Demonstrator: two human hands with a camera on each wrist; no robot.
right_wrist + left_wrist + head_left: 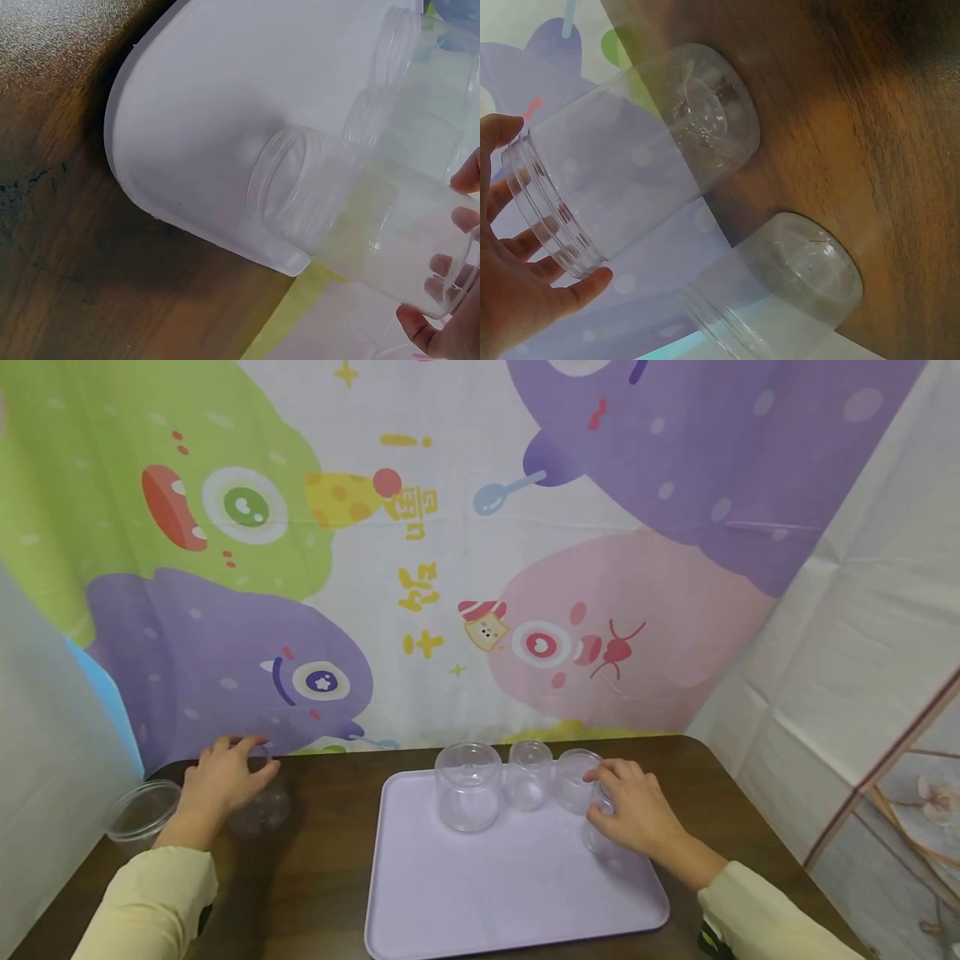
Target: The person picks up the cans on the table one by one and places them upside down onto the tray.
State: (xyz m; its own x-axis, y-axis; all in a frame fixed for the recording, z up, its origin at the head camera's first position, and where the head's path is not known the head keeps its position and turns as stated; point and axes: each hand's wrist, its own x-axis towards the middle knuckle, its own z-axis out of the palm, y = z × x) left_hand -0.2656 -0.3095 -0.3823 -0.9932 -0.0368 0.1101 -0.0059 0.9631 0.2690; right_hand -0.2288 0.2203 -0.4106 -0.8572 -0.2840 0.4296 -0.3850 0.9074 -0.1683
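On the left of the head view, my left hand [225, 781] grips the rim of a tall clear plastic jar [630, 161] from above. That jar stands mouth up on the table, beside a second clear jar [795, 281]. Over on the right, my right hand [639, 810] holds the upper end of another clear jar [345, 210] at the right side of the lilac tray [487, 885]. Its ringed, neck-like end points down toward the tray; whether it touches is unclear. Several clear jars stand along the tray's back edge, among them a wide jar [468, 797].
A narrow jar [528, 785] and a rounder jar [573, 789] sit close to the right hand. Beneath everything is a dark wooden table [322, 852]. Behind its back edge hangs a cartoon-printed cloth [442, 693], and a pale wall surface [847, 635] rises at the right.
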